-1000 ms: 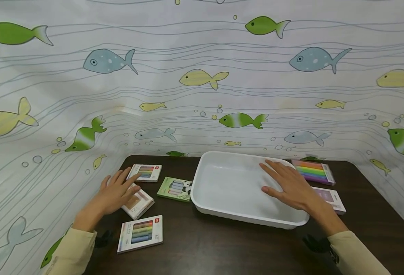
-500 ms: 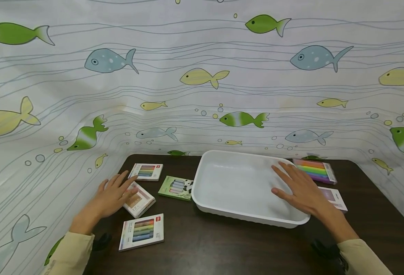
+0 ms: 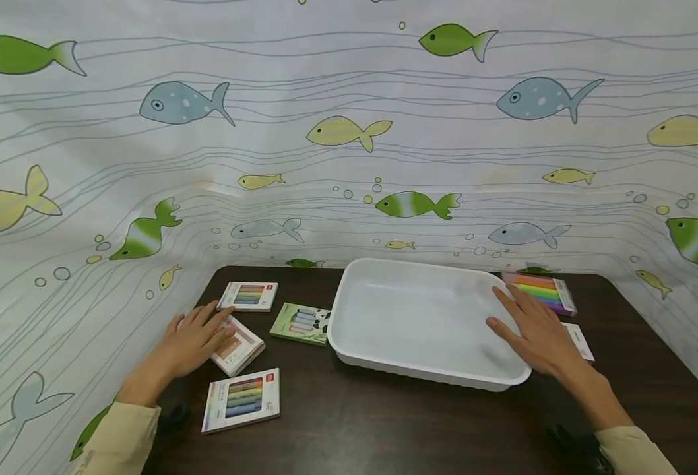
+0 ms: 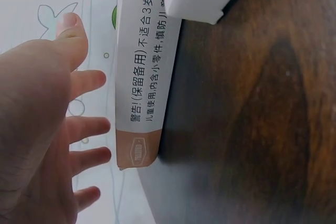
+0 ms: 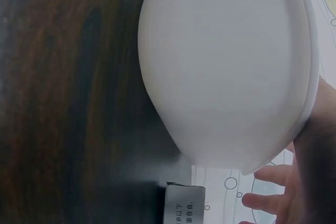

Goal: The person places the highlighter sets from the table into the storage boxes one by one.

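Observation:
My left hand (image 3: 185, 346) is spread above a white and brown box (image 3: 239, 349) at the table's left side. In the left wrist view this box (image 4: 144, 77) stands apart from the fingertips. My right hand (image 3: 539, 333), fingers spread, hovers over the right end of a white rectangular tray (image 3: 405, 323) and holds nothing. The tray's outer wall (image 5: 226, 66) hides part of that hand in the right wrist view. Behind the right hand lie a rainbow-striped purple pack (image 3: 541, 291) and a white box (image 3: 578, 342), the latter partly covered.
Left of the tray are a green panda box (image 3: 301, 323) and two white boxes showing coloured sticks, a rear box (image 3: 248, 297) and a front box (image 3: 242, 401). A fish-patterned sheet (image 3: 349, 165) rises behind the dark table (image 3: 384, 422).
My right hand has moved rightward from over the tray's inside to its right end. The left hand has shifted slightly lower over the white and brown box. The boxes and tray have stayed put.

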The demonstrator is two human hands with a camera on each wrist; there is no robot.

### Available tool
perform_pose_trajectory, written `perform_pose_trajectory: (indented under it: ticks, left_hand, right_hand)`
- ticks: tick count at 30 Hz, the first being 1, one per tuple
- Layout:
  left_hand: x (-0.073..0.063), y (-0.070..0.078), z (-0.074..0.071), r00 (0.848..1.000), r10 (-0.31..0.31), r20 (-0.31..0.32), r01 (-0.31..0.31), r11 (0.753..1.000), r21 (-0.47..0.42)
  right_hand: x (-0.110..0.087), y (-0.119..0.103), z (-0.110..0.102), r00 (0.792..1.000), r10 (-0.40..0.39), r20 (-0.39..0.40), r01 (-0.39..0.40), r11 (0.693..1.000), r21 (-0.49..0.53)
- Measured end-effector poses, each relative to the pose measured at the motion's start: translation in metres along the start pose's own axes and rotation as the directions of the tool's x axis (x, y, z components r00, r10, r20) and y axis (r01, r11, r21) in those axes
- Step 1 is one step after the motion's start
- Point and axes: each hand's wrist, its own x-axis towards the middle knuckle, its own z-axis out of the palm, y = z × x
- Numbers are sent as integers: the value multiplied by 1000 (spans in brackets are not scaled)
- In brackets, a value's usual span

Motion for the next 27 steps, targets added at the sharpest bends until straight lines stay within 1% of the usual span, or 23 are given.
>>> perform_pose_trajectory:
  ticks: [4,6,10,13,16,19,23,27]
  left_hand:
    - [-1,-4,5,1000,3,-3,-3,1000,-1]
    - [-1,-7,8,1000,1,-1,-1,1000,-1]
    - [0,-15,13,1000,6,-24,-6,1000,-12]
    - [-1,-19,14,999,8,-34,-9,999,-30]
    - [-2,-23,13,1000,-16,-14,15,999,-42]
    - [-4,-25,9,999,-48,0,48,998,-48]
    - [-5,-28,7,998,-66,6,66,996,-57]
    - [-6,-31,8,997,-81,18,82,994,-69]
  right_hand:
    - [-2,3,-1,1000,18,-5,-18,1000,1]
    - [-2,4,-1,999,41,-2,-41,999,17]
    - [-4,5,-1,995,101,16,-102,990,97]
    - [-5,6,-1,992,129,5,-128,977,172]
    - [-7,5,2,990,137,-15,-130,965,228]
    - [-7,2,4,988,150,-18,-140,953,270]
    - [-9,0,4,983,181,8,-175,936,306]
    - [-13,2,2,979,199,41,-201,915,350]
